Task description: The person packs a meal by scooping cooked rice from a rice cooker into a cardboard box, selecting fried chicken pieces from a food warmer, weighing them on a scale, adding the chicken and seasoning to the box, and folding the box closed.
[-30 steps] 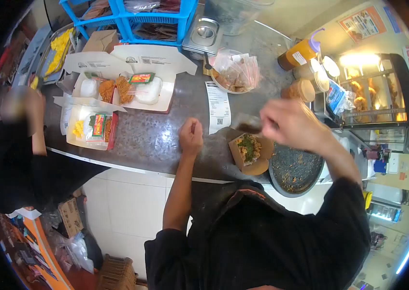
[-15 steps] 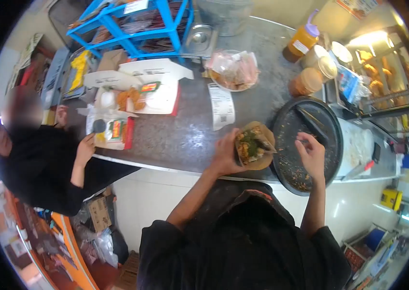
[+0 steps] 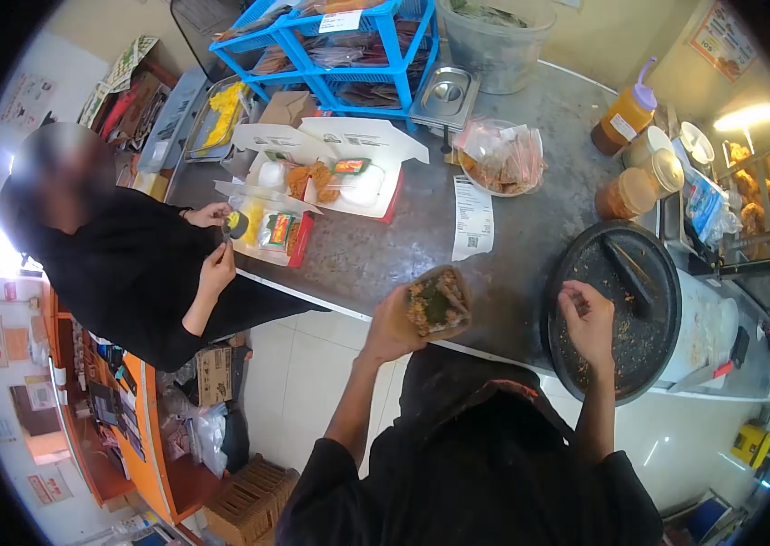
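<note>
My left hand [image 3: 391, 326] is closed around a brown paper food box [image 3: 466, 305] above the counter's front edge. Its open top shows crumbly orange-brown food with a dark green topping [image 3: 439, 303]. My right hand [image 3: 588, 320] hovers over the left part of a round black stone dish [image 3: 576, 359], fingers loosely curled and nothing visible in them. Crumbs are scattered over this dish, and a dark long utensil [image 3: 630, 273] lies across its upper right.
At left, a co-worker's hands [image 3: 215, 267] hold a small dark cup [image 3: 236, 224] near open meal boxes [image 3: 371, 196]. Behind stand blue racks [image 3: 394, 73], a bowl of bagged food [image 3: 503, 156] and a receipt [image 3: 473, 218]. Sauce bottle [image 3: 623, 120], jars [image 3: 626, 194] and knife [image 3: 699, 376] are at right.
The view has shifted, so the counter appears farther right. My left hand has tilted the food box and moved away from the dish. The co-worker's cup now shows yellow contents.
</note>
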The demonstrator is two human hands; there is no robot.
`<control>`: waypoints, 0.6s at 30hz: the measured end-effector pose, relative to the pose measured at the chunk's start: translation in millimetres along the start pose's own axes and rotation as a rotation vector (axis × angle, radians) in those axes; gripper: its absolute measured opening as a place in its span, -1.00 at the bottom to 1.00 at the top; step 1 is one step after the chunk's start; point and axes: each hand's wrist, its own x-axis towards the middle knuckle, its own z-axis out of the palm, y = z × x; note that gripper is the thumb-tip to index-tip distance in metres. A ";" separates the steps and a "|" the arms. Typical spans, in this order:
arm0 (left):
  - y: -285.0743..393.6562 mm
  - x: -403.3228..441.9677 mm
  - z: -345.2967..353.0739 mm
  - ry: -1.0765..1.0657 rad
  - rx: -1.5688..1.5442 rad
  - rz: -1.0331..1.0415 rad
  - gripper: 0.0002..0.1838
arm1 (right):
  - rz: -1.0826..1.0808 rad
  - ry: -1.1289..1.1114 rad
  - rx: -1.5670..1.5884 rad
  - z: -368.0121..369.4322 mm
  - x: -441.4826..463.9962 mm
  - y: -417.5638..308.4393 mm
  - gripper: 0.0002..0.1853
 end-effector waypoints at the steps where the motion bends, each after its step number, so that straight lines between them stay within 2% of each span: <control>1: 6.1 3.9 -5.5 -0.021 0.064 0.004 -0.07 | -0.041 -0.029 -0.008 0.3 5.6 -1.7 -0.81; 3: 15.1 5.4 -20.7 -0.029 0.204 -0.019 -0.04 | -0.096 -0.112 -0.038 -0.3 11.2 -10.3 -0.81; 4: 5.5 1.3 -21.6 -0.030 0.115 -0.087 0.02 | -0.123 -0.155 -0.047 2.4 10.5 -13.3 -0.81; 8: 24.8 15.6 -1.0 -0.157 0.064 -0.094 0.06 | -0.185 -0.227 -0.027 5.7 10.1 -3.3 -0.82; 11: 42.8 38.5 35.3 -0.212 -0.041 0.036 -0.04 | -0.153 -0.210 0.059 8.7 9.6 2.5 -0.83; 13: 41.9 55.9 65.5 -0.126 0.210 0.063 -0.11 | -0.126 -0.216 0.077 11.9 12.8 4.6 -0.85; 14: 40.4 60.0 78.2 -0.092 0.334 0.069 -0.14 | -0.139 -0.215 0.065 13.5 14.3 6.4 -0.85; 17: 38.6 62.2 100.8 -0.050 0.346 -0.077 -0.19 | -0.181 -0.162 0.022 16.7 14.9 2.4 -0.85; 18: 39.6 59.1 104.0 0.042 0.351 -0.035 -0.35 | -0.201 -0.135 0.001 15.5 15.7 -0.5 -0.85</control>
